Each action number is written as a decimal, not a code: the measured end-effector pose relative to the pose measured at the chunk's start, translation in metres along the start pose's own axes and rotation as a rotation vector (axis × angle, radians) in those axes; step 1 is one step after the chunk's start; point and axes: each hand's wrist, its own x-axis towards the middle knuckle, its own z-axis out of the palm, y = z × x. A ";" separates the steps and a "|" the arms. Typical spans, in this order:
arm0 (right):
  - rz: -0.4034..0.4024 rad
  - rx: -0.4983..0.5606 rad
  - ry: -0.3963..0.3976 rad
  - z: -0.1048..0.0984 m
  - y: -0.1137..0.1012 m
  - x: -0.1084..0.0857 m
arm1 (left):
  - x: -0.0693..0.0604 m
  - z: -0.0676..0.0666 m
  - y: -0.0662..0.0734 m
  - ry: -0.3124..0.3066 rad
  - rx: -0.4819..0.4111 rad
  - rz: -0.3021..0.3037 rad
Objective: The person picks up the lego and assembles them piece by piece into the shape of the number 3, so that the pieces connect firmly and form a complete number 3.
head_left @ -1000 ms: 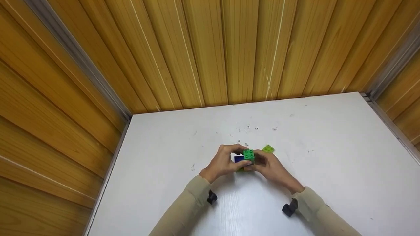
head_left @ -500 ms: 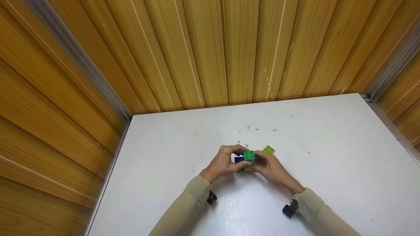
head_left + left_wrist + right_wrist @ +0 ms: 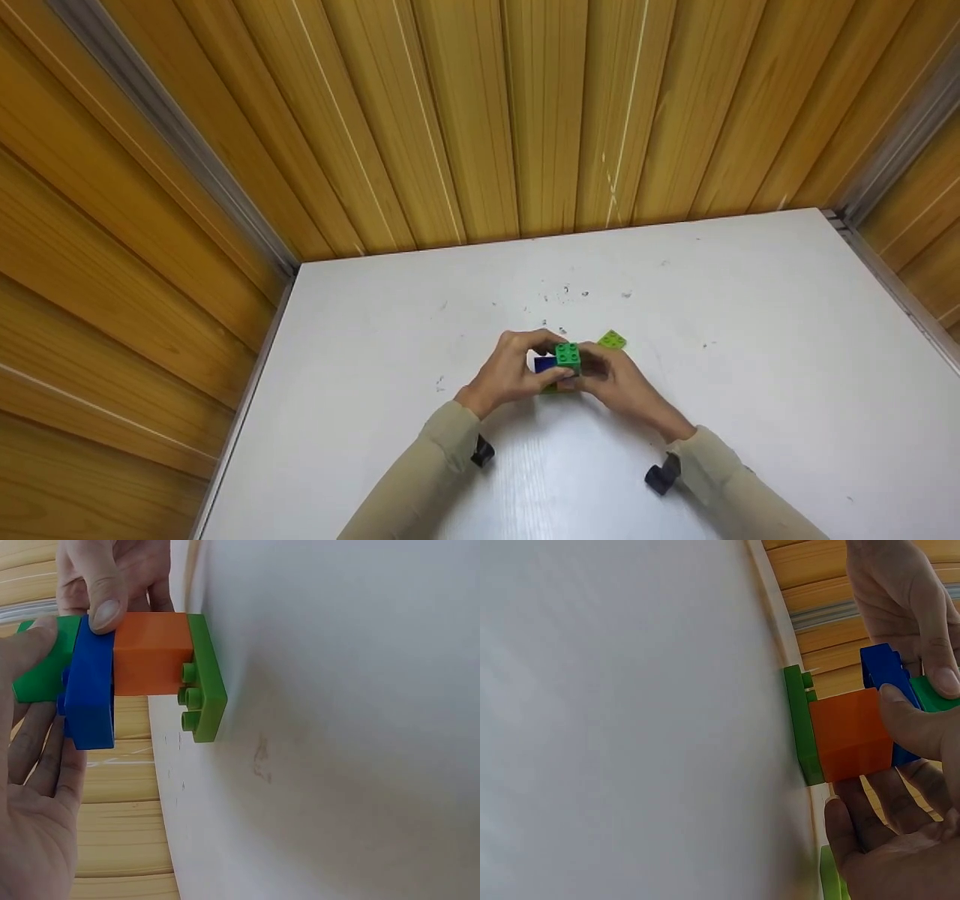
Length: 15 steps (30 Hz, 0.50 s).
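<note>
Over the white table stands a tower of toy building bricks: a lime green plate [image 3: 213,686] at the bottom, an orange brick [image 3: 152,656], a blue brick [image 3: 93,686] that overhangs it, and a green brick [image 3: 568,352] on top. My left hand [image 3: 514,369] pinches the green brick, thumb on the near side. My right hand [image 3: 621,381] holds the tower from the right, its thumb on the blue brick by the orange one. Seen from the right wrist, its other fingers reach behind the orange brick [image 3: 853,736]; their contact is partly hidden.
Another lime green plate [image 3: 613,340] lies on the white table [image 3: 375,337] just beyond my right hand. Wood-patterned panels [image 3: 480,112] wall in the table's back and sides. Dark scuff marks dot the tabletop behind the hands.
</note>
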 end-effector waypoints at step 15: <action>0.005 0.003 0.000 0.001 0.000 0.000 | -0.001 0.002 -0.002 0.014 0.004 0.025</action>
